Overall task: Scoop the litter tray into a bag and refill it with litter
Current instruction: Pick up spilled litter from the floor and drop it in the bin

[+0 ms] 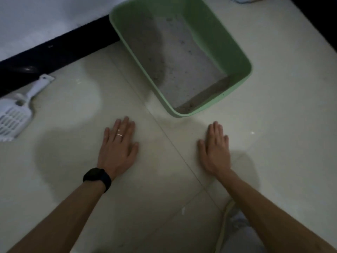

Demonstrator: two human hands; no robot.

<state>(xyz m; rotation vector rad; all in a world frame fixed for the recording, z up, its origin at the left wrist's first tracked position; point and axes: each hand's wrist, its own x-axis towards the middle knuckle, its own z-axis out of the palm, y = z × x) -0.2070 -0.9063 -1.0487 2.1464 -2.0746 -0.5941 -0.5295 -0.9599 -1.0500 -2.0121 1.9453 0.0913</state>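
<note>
I see both hands pressed flat on a pale tiled floor [273,88], palms down, fingers spread and holding nothing. The left hand [117,146] is at centre-left of the frame, with a ring on one finger and a dark watch [97,178] on the wrist. The right hand [216,149] is at centre-right.

The green tray [235,57] sits in the upper middle of the frame, angled, its near corner just beyond the hands. It holds only a thin grey layer of litter [182,57], with some darker residue along the near wall. A white slotted scoop [16,114] lies at the left edge, well apart from the left hand, its handle pointing toward a dark strip [54,50] along the upper left.

I judge that scooping has not begun: neither hand holds a tool. No waste bag or litter supply is clearly in view; something pale at the bottom right is too unclear to name. The next move likely calls for the left hand to reach left for the scoop.

The floor between hands, scoop and tray is open. The tray's far-left corner sits close against the dark strip, so room there is tight.
</note>
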